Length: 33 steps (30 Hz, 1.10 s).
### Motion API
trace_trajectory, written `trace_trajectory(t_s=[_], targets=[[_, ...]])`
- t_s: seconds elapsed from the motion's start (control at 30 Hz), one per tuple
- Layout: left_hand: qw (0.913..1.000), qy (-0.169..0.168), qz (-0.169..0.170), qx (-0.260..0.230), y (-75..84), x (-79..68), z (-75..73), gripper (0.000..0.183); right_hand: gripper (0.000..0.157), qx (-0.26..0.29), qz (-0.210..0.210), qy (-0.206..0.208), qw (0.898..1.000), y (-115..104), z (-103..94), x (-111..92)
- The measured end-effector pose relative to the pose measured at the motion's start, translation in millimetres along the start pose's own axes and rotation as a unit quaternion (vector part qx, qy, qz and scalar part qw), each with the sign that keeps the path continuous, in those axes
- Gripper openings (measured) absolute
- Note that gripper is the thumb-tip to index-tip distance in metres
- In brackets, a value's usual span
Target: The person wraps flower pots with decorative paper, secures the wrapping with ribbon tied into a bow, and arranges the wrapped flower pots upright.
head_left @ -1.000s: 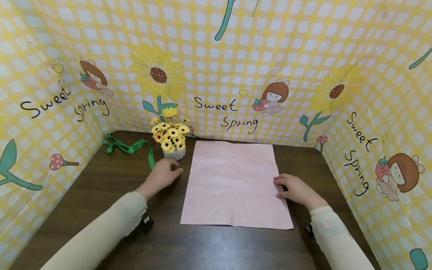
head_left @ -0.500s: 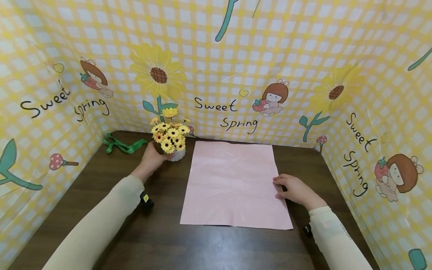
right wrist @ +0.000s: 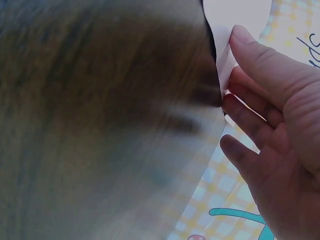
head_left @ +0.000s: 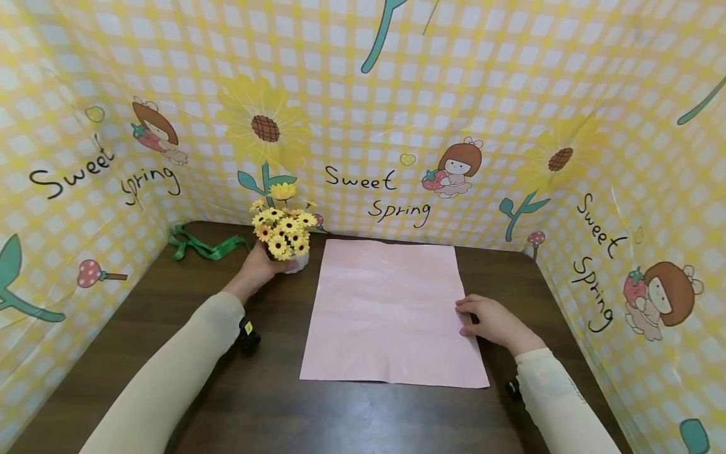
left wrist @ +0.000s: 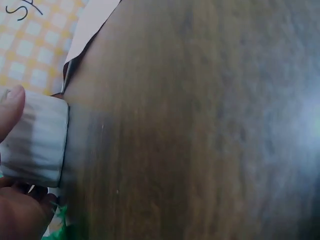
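A small pot of yellow artificial daisies [head_left: 283, 228] stands at the back left of the table. My left hand [head_left: 256, 268] grips its pale pot from the left side. In the left wrist view, the thumb lies on one side of the white ribbed pot [left wrist: 37, 140] and fingers show on the other. A sheet of pink paper [head_left: 391, 309] lies flat in the middle. My right hand [head_left: 493, 320] rests on its right edge, thumb and fingertips apart. The right wrist view has the thumb over the paper [right wrist: 245, 15] and the other fingers loosely spread.
A crumpled green ribbon [head_left: 207, 244] lies at the back left, beyond my left hand. Yellow checked cloth [head_left: 351, 113] with printed flowers walls in the back and both sides of the dark wooden table [head_left: 374, 416].
My left hand has moved from in front of the flower pot to its left side and now grips it. The right hand has stayed at the paper's edge.
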<state>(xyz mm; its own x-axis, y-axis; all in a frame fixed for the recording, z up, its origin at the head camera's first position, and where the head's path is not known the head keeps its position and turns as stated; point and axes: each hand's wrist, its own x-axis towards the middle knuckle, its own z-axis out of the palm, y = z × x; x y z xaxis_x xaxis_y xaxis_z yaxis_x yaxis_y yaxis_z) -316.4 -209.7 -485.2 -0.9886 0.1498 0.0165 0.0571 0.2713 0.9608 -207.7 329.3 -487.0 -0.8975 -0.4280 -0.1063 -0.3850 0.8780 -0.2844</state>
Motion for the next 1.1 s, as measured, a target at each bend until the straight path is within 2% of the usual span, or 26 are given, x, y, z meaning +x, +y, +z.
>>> trace_trajectory(t_s=[0.1,0.3,0.53,0.67,0.73,0.93,1.1], targets=[[0.9997,0.002,0.006,0.022,-5.1,2.9,1.7,0.105,0.049,0.001,0.002,-0.001,1.000,1,0.4,0],[0.9952,0.037,0.002,0.091,-21.5,11.6,3.2,0.101,0.049,0.004,0.005,0.000,1.000,3,1.2,-1],[0.9900,0.056,-0.007,0.129,-22.2,11.9,3.0,0.099,0.049,0.005,0.000,0.000,1.000,5,2.9,2],[0.9867,0.059,0.006,0.151,-9.8,7.6,11.5,0.094,0.049,0.005,-0.003,0.000,1.000,6,4.4,2],[0.9873,0.050,0.017,0.150,0.6,5.4,19.4,0.091,0.049,0.005,-0.002,0.002,1.000,7,4.6,1],[0.9887,0.016,0.032,0.146,36.9,-0.3,48.6,0.092,0.048,0.007,-0.005,0.008,1.000,9,4.4,1],[0.9881,0.000,0.044,0.147,57.1,-3.3,76.4,0.097,0.048,0.009,-0.006,0.010,1.000,9,4.9,1]])
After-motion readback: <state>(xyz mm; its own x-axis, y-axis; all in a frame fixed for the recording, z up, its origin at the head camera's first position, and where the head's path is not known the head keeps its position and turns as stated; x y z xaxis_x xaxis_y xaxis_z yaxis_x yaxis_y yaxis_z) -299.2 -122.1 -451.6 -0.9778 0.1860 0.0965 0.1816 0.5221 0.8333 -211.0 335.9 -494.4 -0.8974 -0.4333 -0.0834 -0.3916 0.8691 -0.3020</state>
